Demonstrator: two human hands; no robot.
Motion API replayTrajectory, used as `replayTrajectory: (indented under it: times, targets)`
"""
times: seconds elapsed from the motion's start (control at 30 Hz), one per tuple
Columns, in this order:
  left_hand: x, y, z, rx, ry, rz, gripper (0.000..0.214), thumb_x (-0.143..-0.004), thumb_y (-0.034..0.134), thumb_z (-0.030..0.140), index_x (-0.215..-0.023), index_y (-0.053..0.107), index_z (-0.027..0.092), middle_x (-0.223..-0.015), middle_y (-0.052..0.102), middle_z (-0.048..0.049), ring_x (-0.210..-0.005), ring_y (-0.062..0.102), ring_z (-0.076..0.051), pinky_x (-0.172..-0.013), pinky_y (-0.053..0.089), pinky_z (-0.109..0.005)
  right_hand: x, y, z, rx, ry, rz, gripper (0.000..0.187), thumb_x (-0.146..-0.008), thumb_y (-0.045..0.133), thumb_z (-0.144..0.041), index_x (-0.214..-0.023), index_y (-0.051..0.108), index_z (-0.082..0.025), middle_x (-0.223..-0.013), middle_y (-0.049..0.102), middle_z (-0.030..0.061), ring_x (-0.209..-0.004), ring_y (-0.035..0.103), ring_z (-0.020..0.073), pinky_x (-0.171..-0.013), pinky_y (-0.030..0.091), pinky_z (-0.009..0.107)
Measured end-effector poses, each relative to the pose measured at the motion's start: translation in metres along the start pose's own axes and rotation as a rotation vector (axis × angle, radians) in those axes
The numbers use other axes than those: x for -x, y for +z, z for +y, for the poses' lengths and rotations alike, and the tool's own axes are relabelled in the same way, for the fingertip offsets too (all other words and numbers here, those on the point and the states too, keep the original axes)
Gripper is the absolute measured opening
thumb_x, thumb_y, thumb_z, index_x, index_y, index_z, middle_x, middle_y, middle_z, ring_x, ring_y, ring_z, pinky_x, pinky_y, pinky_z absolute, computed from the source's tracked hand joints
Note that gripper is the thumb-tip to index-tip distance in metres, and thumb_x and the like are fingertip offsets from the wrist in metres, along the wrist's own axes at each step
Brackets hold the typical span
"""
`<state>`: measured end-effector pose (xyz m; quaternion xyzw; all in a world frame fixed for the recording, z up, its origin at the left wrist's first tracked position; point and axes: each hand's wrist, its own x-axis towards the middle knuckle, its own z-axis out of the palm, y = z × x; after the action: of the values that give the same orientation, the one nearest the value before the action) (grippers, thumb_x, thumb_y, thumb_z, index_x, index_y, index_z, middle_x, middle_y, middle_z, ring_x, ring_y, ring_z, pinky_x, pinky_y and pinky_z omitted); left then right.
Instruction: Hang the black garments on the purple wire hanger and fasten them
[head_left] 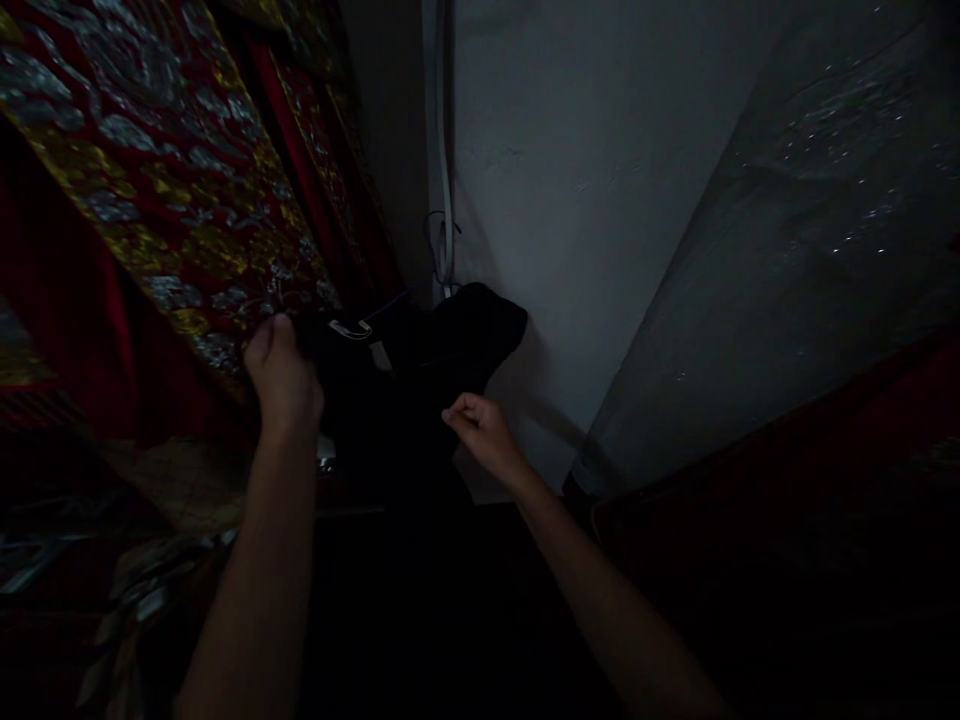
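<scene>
Left hand (283, 385): fingers are curled tight and clamped on the left edge of a black cloth (405, 385). Right hand (486, 432): thumb and fingertips are brought together in a pinch, set against the right side of the same cloth; whether fabric is caught between them cannot be told. The cloth is held up between both hands, mid-view, in front of a white wall (570, 180). It is bunched at upper right, into a rounded lobe above the right hand. Lower part is lost in shadow; its bottom edge cannot be made out.

On the cloth, a small pale label (382, 356) is seen between the hands, near the top. A thin pale loop (351, 329) is seen just up and left of the label.

Behind and above, a white strap (444, 150) is hung down along the wall, ending near the cloth's top. A thin dark cord (429, 240) is looped beside it.

Left side is filled by a red hanging (195, 190), covered in gold and silver decoration. A plain red cloth (112, 340) is draped across its front. Right side is taken up by a greyish sheet (810, 260), slanted, with bright glints. Below left, a cluttered pile (146, 595) is blurred, too dark to identify.
</scene>
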<state>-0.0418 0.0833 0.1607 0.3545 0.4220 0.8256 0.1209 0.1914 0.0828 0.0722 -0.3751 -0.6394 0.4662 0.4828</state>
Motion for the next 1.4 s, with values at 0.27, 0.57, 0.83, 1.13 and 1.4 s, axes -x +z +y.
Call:
replayTrajectory:
  times: [0.27,0.57,0.83,1.13,1.4]
  targets:
    - [0.037,-0.045,-0.056,0.000,-0.315,0.144,0.016,-0.080,0.061,0.034,-0.082,0.053,0.020,-0.080,0.059,0.0029,-0.074,0.059,-0.011,-0.067,0.050,-0.022,0.070,0.013,0.004,-0.265,0.052,-0.094,0.035,-0.081,0.069,-0.052,-0.072,0.054,-0.022,-0.049,0.045,-0.0073,-0.043,0.037,0.0088,-0.047,0.027,0.024]
    - [0.093,-0.060,-0.090,-0.061,-0.572,-0.118,0.040,-0.061,0.074,0.050,-0.078,0.054,0.019,-0.059,0.051,0.0060,-0.051,0.056,-0.012,-0.049,0.042,-0.022,0.083,0.006,0.026,-0.434,0.102,0.086,0.029,-0.079,0.069,-0.042,-0.065,0.052,-0.022,-0.044,0.032,-0.0103,-0.040,0.027,0.0078,-0.045,0.023,0.024]
    - [0.125,-0.040,-0.045,0.002,-0.377,-0.316,0.035,-0.080,0.072,0.052,-0.096,0.065,0.021,-0.081,0.059,0.0032,-0.072,0.056,-0.011,-0.065,0.046,-0.020,0.083,-0.010,0.043,0.014,0.015,0.184,0.019,-0.082,0.069,-0.037,-0.076,0.060,-0.021,-0.072,0.060,0.0001,-0.070,0.058,0.0163,-0.067,0.046,0.029]
    - [0.144,-0.001,0.019,-0.196,0.172,-0.822,0.015,-0.097,0.058,0.034,-0.100,0.067,0.022,-0.109,0.066,-0.0074,-0.109,0.061,-0.021,-0.100,0.046,-0.033,0.065,0.006,-0.010,-0.048,-0.102,-0.045,0.027,-0.085,0.064,-0.034,-0.109,0.067,-0.023,-0.104,0.070,0.0045,-0.103,0.064,0.0243,-0.092,0.050,0.035]
    - [0.136,-0.021,-0.028,-0.241,-0.247,-1.259,0.044,-0.096,0.050,0.057,-0.103,0.077,0.022,-0.098,0.077,-0.0095,-0.087,0.073,-0.025,-0.074,0.059,-0.033,0.035,-0.059,-0.066,0.281,-0.253,-0.209,0.014,-0.076,0.055,-0.020,-0.073,0.069,-0.021,-0.076,0.065,0.0026,-0.076,0.060,0.0206,-0.072,0.047,0.031]
